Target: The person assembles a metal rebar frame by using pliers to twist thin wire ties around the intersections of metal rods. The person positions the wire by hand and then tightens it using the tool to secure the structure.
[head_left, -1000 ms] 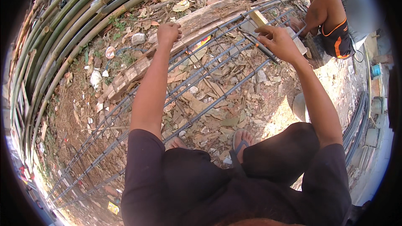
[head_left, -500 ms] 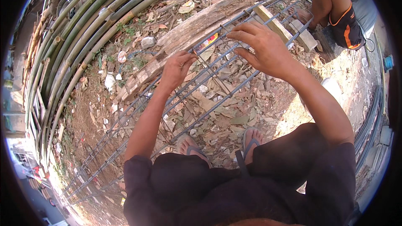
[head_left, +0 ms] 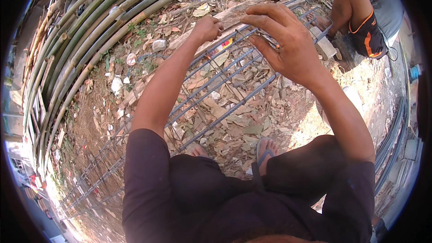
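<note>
Rebar cage: a long frame of ribbed steel bars [head_left: 225, 114] with thin cross ties, running slantwise from the lower left of the frame to the upper right, passing under both hands.
Left hand [head_left: 208, 29]: just above centre of the frame, over the cage's far side, fingers curled in; whether it touches a bar or pinches anything, I cannot tell.
Right hand [head_left: 288, 40]: above the cage, right of the upper centre, half open, fingers arched and thumb well apart from them; a small orange spot shows beside the palm, but I cannot tell whether a tool is held.
Wrapper [head_left: 220, 48]: yellow and red, seen between the bars below the left hand.
Ground: dry leaves [head_left: 252, 130] and rubble beneath the cage.
Wooden plank [head_left: 231, 14]: along the cage's far side.
Feet: two at lower centre, the right one [head_left: 266, 150] in a thong sandal.
Grey block [head_left: 325, 48]: upper right, near the cage's end.
Co-worker: bare bent leg and black shorts with orange trim [head_left: 371, 36], upper right.
Bamboo poles [head_left: 112, 13]: a curving stack, upper left.
Steel rods [head_left: 390, 137]: bundled at the right edge.
</note>
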`<state>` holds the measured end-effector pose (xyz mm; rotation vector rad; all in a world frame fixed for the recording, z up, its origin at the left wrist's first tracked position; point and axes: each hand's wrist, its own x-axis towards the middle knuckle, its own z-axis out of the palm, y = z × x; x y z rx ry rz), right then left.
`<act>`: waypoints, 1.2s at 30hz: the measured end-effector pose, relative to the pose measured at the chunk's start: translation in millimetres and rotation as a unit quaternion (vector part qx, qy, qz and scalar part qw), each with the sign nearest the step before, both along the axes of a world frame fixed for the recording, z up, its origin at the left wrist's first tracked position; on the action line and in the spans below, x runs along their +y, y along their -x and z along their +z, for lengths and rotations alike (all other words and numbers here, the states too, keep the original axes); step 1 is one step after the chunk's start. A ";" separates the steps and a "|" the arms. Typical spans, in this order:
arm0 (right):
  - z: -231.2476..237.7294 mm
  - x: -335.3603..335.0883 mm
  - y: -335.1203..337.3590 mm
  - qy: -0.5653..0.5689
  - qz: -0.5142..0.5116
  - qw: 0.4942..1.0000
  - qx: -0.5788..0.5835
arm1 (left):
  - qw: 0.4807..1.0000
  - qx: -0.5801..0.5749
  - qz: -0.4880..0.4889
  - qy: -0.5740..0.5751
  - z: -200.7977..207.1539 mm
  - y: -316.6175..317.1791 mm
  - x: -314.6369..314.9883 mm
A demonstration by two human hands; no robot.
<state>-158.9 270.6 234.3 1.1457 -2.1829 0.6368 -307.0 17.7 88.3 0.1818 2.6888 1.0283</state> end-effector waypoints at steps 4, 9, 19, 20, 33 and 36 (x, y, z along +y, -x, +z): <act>-1.5 16.4 7.4 -0.008 -0.052 0.998 0.022 | 0.935 0.065 -0.253 0.241 8.7 -49.0 30.3; -43.2 1.9 0.8 -0.159 -0.191 0.961 -0.120 | 0.952 0.017 -0.276 0.132 16.7 -69.4 -11.2; -48.8 -21.9 35.3 -0.080 -0.029 0.996 -0.025 | 0.982 0.048 -0.171 0.067 75.2 -103.2 -36.3; -48.6 -27.1 38.1 -0.083 -0.011 0.996 0.018 | 0.974 0.096 -0.199 0.040 80.3 -109.0 -30.6; -9.1 15.9 35.5 0.054 -0.036 0.968 -0.244 | 0.971 0.133 -0.191 -0.057 154.7 -89.1 -40.1; 7.6 10.6 25.7 0.013 -0.004 0.958 -0.286 | 0.976 0.109 -0.186 -0.028 159.9 -82.3 -34.1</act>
